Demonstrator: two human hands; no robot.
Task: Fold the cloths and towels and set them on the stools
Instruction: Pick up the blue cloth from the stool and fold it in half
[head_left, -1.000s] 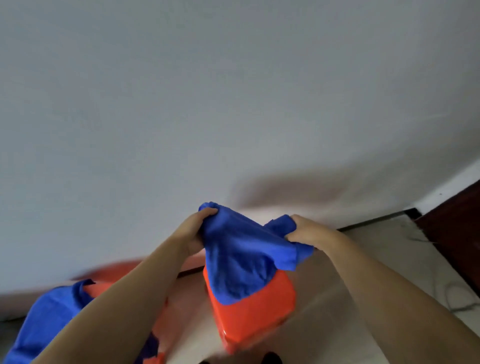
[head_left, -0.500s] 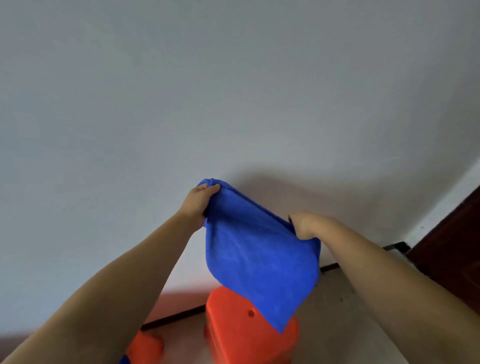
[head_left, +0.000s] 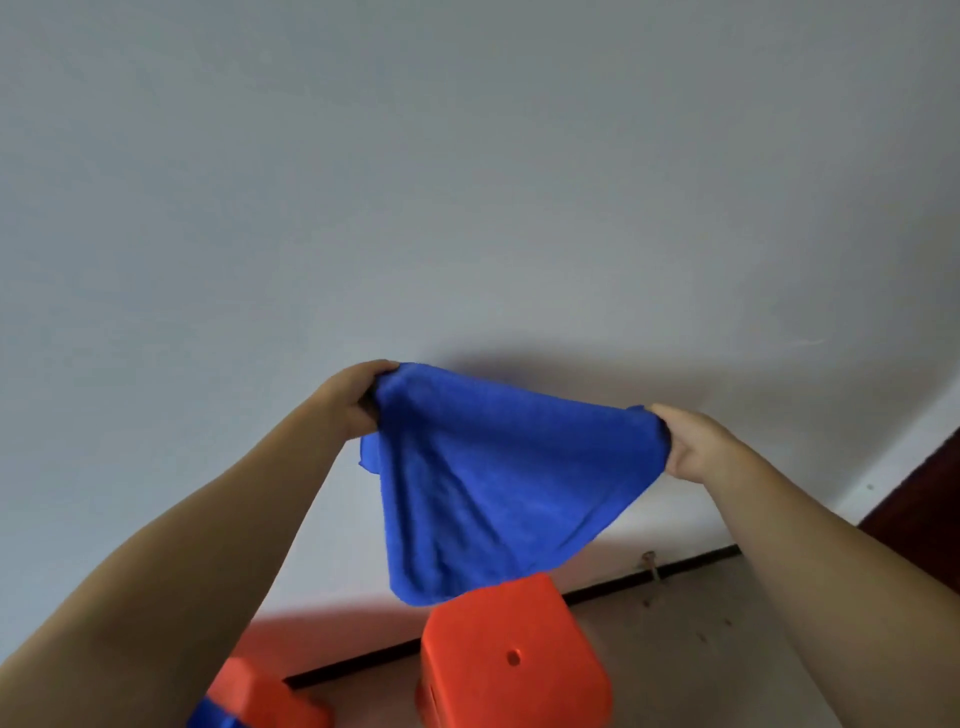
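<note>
A blue cloth (head_left: 498, 483) hangs spread in the air in front of the wall. My left hand (head_left: 349, 400) grips its upper left corner and my right hand (head_left: 688, 441) pinches its upper right corner. The cloth's top edge is pulled taut between them and its lower tip dangles just above an orange stool (head_left: 511, 660). That stool stands below, its seat bare with a small hole in it. A second orange stool (head_left: 260, 696) sits at the lower left with a bit of another blue cloth (head_left: 213, 717) on it, mostly cut off by the frame.
A plain white wall (head_left: 467, 208) fills most of the view, close behind the stools. A dark baseboard strip (head_left: 649, 574) runs along the floor. A dark brown door or panel (head_left: 919, 499) stands at the right edge.
My hands have moved apart and upward, spreading the bunched cloth wide. The view has tilted up, so the stools now sit lower in the frame.
</note>
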